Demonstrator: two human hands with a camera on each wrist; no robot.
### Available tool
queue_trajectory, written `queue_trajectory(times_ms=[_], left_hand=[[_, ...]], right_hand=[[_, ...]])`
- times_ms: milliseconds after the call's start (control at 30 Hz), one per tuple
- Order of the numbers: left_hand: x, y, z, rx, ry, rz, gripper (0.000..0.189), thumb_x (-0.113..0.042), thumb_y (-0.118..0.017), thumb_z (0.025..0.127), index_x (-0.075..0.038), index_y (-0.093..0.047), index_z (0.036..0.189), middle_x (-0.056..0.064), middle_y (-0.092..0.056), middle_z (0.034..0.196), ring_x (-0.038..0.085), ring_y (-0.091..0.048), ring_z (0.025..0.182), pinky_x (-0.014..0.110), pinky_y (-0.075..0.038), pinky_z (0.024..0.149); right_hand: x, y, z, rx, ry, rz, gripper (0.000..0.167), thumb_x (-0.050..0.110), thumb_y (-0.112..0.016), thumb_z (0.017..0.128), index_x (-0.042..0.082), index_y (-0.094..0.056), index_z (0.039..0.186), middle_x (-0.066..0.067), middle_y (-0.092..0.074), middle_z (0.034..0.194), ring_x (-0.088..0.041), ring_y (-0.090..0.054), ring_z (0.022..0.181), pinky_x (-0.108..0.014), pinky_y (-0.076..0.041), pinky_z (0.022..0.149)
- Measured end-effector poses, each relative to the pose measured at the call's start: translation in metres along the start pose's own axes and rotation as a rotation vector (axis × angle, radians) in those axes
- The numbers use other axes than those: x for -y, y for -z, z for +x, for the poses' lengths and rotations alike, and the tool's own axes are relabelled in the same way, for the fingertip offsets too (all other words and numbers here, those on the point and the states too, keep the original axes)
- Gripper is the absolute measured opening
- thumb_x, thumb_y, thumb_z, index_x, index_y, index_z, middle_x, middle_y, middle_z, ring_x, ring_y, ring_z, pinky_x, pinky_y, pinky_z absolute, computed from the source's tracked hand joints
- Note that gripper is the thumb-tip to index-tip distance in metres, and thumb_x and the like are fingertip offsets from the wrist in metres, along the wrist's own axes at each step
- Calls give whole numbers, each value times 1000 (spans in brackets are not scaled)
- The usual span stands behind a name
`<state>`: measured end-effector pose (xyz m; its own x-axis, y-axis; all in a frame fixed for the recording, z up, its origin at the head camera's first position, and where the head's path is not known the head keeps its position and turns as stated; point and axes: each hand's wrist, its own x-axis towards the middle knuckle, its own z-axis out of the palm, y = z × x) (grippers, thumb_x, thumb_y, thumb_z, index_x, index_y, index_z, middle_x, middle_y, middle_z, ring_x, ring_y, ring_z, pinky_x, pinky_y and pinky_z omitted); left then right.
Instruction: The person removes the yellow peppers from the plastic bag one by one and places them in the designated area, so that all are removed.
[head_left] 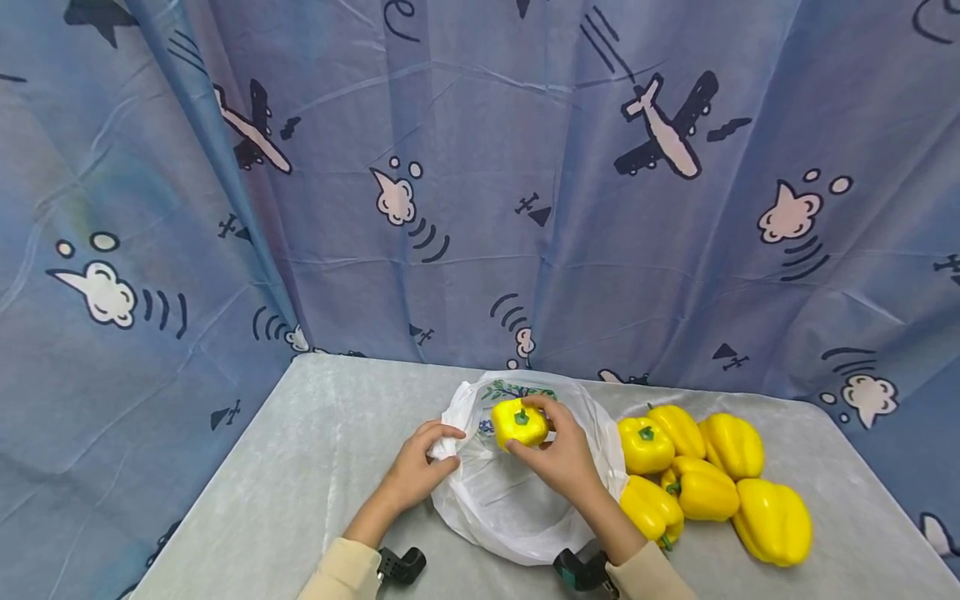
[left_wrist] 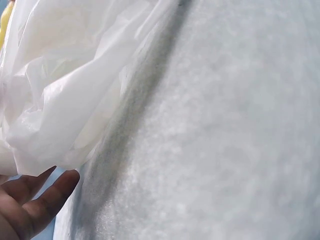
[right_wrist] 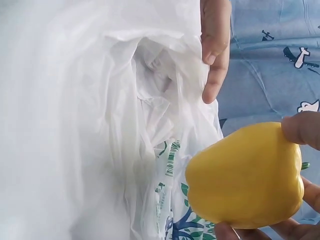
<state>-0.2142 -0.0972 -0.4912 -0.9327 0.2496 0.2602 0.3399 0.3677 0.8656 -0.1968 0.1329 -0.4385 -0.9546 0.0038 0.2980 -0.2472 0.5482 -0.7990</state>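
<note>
A yellow bell pepper [head_left: 507, 428] with a green stem is in my right hand [head_left: 564, 457], its thumb and fingers round the sides. The pepper is above the opening of a white plastic bag [head_left: 517, 508] that lies spread on the table. My left hand [head_left: 412, 469] pinches the bag's left rim between thumb and fingers. In the right wrist view, the pepper [right_wrist: 242, 182] overlaps the bag's green and blue print, and the left fingers [right_wrist: 217, 45] grip the rim. The left wrist view has the bag's crumpled side [left_wrist: 65, 105] above the fingers [left_wrist: 52, 200].
Several yellow bell peppers [head_left: 701, 490] lie in a group against the bag's right side. A pale cloth covers the table [head_left: 300, 467]. Behind it hangs a blue curtain [head_left: 480, 208] with printed airplanes. Black wrist devices [head_left: 401, 567] are worn on both wrists.
</note>
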Motion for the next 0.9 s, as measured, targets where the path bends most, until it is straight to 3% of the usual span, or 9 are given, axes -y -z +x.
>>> queue_trajectory(times_ms=[267, 500, 900], left_hand=[[-1, 0, 1, -5, 9, 18, 30, -5, -68, 79, -18, -69, 106, 4, -59, 127, 27, -51, 125, 46, -40, 104], [-1, 0, 1, -5, -9, 25, 31, -4, -67, 78, -17, -69, 106, 5, -59, 125, 26, -52, 123, 43, -41, 103], [0, 1, 0, -9, -2, 39, 29, -4, -68, 79, -18, -68, 105, 5, -59, 125, 26, -52, 123, 37, -45, 96]], right_hand=[[6, 18, -14, 28, 0, -8, 61, 16, -84, 71, 17, -57, 125, -8, -58, 127, -24, -57, 95, -42, -54, 75], [6, 36, -26, 39, 3, -19, 63, 17, -85, 71, 18, -56, 126, -7, -55, 133, -23, -60, 97, -31, -54, 74], [11, 63, -43, 27, -7, -29, 60, 21, -84, 72, 18, -56, 126, -7, -57, 129, -23, -62, 99, -25, -53, 76]])
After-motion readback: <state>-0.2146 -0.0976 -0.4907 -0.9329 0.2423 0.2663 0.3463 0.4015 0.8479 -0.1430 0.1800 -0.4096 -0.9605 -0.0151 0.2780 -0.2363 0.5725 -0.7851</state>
